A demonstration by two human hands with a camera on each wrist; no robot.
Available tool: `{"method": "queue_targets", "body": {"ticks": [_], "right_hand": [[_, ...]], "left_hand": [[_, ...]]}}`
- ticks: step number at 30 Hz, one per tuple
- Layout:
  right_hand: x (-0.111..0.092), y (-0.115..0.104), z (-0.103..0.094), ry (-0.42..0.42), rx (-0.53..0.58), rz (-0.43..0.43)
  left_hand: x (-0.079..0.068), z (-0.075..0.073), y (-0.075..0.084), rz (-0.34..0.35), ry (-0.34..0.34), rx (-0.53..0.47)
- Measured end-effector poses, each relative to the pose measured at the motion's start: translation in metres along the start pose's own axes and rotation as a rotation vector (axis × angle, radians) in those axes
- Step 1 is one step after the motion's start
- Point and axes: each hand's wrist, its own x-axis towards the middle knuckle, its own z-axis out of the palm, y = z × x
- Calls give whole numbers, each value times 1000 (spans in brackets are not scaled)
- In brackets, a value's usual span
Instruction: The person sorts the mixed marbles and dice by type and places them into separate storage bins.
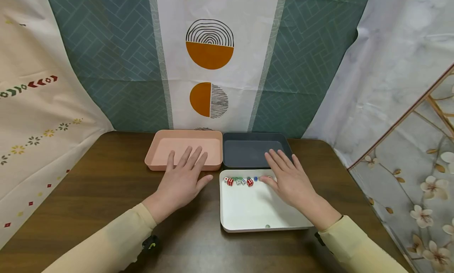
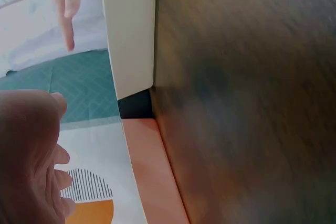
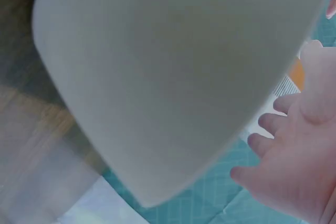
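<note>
My left hand (image 1: 182,182) hovers palm down with straight, spread fingers, its fingertips over the near part of a pink tray (image 1: 188,139). My right hand (image 1: 292,180), also flat and holding nothing, is above the right part of a white tray (image 1: 248,210). Along that tray's far edge lie several small dice, among them a red die (image 1: 250,182) and a white die (image 1: 238,182), with a blue bead-like piece (image 1: 255,178). A small pale green piece (image 1: 267,226) sits by the near edge. The right hand hides part of the white tray.
A dark blue-grey tray (image 1: 248,150) stands behind the white one and beside the pink one. All rest on a brown wooden table (image 1: 106,186). A patterned cloth (image 1: 124,60) hangs behind, with light curtains at both sides.
</note>
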Motion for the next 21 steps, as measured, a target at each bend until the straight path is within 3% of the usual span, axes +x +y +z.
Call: {"method": "queue_targets", "body": {"ticks": [21], "right_hand": [[-24,16,6,9,-12,17]], "left_hand": [[3,19,32,89,-50,-3]]}}
